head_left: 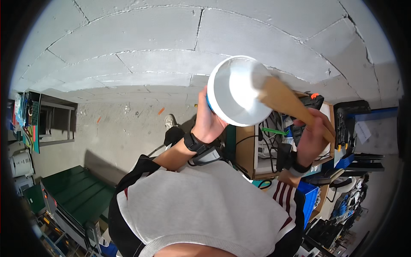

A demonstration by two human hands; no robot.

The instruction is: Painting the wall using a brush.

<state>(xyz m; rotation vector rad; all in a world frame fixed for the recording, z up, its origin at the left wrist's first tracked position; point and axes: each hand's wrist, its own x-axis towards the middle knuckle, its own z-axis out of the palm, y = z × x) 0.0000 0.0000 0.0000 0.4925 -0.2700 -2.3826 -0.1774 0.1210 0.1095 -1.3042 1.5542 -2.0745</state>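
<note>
My left hand (208,121) is closed around the side of a white round bucket (212,88) with a bit of blue on its outer wall. The bucket is held up in front of the wall, its opening facing me and its pale inside showing. In my right hand (312,136) is a broad wooden-handled brush (286,100), gripped by the handle. Its darker bristle end is smeared by motion and overlaps the right rim of the bucket. Whether the bristles touch the bucket I cannot tell.
Ahead stands a grey block wall (145,32) with cracked joints. Below my right hand is a cardboard box (246,150) of cables and tools. A dark green cabinet (75,188) stands at lower left, a metal-framed rack (58,120) at far left. Blue bins (309,201) sit at right.
</note>
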